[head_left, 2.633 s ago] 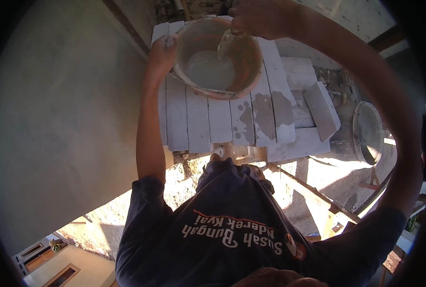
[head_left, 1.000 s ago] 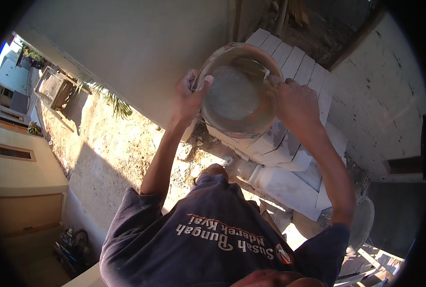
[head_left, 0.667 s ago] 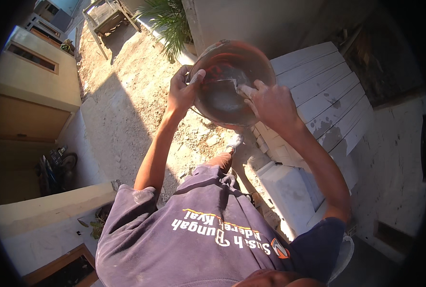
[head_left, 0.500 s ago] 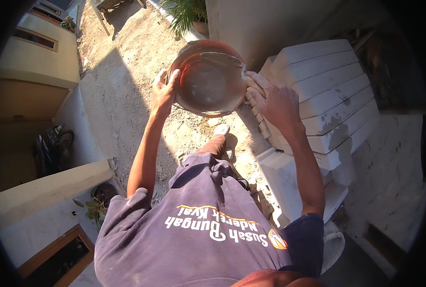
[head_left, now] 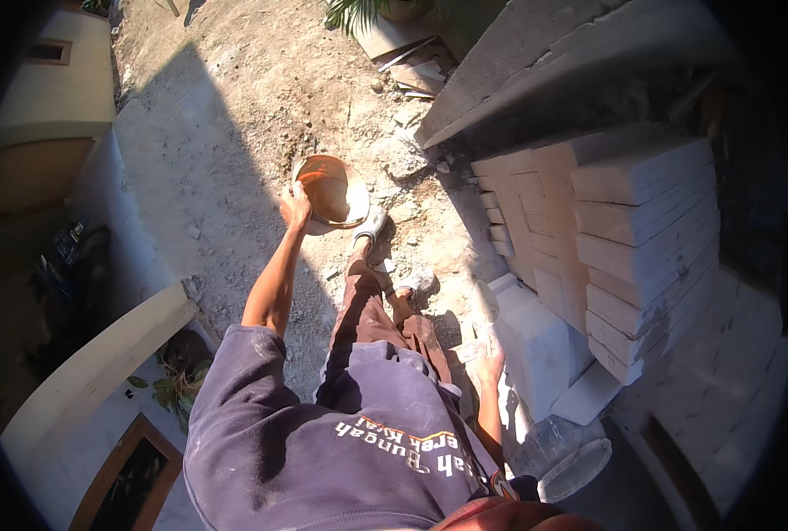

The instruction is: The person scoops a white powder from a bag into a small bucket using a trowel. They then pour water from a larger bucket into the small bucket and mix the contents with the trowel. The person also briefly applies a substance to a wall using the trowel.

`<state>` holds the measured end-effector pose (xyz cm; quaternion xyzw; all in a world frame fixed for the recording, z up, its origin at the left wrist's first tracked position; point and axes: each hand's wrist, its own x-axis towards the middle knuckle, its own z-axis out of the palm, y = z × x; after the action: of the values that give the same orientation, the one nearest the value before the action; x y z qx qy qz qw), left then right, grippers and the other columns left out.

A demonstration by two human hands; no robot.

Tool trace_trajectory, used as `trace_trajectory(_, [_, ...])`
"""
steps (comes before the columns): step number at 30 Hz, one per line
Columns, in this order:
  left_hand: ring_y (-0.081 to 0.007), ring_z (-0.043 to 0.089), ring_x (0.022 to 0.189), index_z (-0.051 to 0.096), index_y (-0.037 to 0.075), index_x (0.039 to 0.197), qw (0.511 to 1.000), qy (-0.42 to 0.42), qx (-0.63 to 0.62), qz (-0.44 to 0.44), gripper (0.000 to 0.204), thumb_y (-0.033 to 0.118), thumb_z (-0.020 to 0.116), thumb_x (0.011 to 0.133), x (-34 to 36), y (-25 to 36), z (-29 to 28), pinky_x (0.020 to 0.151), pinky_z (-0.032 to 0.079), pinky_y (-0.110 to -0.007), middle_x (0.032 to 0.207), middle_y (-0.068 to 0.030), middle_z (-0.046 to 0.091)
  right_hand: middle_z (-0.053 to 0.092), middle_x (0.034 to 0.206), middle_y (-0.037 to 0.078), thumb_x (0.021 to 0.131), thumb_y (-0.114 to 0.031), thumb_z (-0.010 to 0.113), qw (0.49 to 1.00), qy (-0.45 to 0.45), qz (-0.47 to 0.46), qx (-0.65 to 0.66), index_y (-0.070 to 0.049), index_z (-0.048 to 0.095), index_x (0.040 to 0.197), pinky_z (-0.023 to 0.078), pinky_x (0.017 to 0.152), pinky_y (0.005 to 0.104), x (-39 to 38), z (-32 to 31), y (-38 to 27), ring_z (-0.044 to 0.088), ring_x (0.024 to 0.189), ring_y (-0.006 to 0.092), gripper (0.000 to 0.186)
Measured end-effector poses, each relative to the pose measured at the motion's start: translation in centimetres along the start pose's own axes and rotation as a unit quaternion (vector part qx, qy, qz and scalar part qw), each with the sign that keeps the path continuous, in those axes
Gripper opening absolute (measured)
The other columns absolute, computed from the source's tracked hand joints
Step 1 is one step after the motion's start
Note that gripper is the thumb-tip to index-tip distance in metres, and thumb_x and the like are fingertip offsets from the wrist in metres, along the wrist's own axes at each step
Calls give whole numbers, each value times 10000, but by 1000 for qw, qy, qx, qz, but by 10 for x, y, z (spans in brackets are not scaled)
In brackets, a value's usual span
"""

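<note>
My left hand (head_left: 296, 203) grips the rim of an orange plastic bucket (head_left: 330, 195), smeared grey, which hangs out over the sunlit ground just beyond my shoes. My right hand (head_left: 488, 363) is down beside my right thigh, closed on a pale, plaster-coated trowel (head_left: 466, 352); its exact shape is hard to make out. My feet in pale shoes (head_left: 374, 221) are mid-stride on the rubble-strewn dirt.
Pale blocks (head_left: 633, 221) are stacked at my right, near a grey drum (head_left: 575, 469) and a rough wall ledge (head_left: 518, 53). Loose slabs (head_left: 416, 75) and a potted palm are ahead. A low wall (head_left: 93, 363), plant and dark motorbike (head_left: 66, 274) stand at my left.
The view has swung from the block stack toward the open path. The bucket has gone from two hands to my left alone; my right hand has lifted the trowel out and dropped to my side.
</note>
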<state>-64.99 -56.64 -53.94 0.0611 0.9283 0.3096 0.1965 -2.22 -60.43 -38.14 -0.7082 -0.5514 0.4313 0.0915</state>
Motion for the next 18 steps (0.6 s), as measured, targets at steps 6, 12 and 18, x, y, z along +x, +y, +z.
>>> trace_trajectory(6, [-469,732,1028,590,143,1172,971,29,234,-45,309,402,618,1006,114,-63,48,848,553,-567,1022,-210,765,777,1056,229,961,-204,673,977,27,171,-122,66,672,1275,578,858,438,-62,37,-2,761,923,345,414])
trace_trajectory(12, [-446,753,989,594,162,1191,957,15,272,-101,292,374,638,995,194,-58,58,815,565,-564,1008,-201,768,690,778,160,968,-255,663,968,77,126,-201,96,706,1014,508,642,456,-85,8,56,659,680,268,357])
trace_trajectory(18, [-429,766,983,577,148,1215,933,54,349,-72,273,317,631,1007,260,-88,-70,779,579,-562,1028,-204,772,608,827,86,992,-218,640,974,61,126,-176,6,700,1176,442,618,362,-29,-11,41,562,699,188,296])
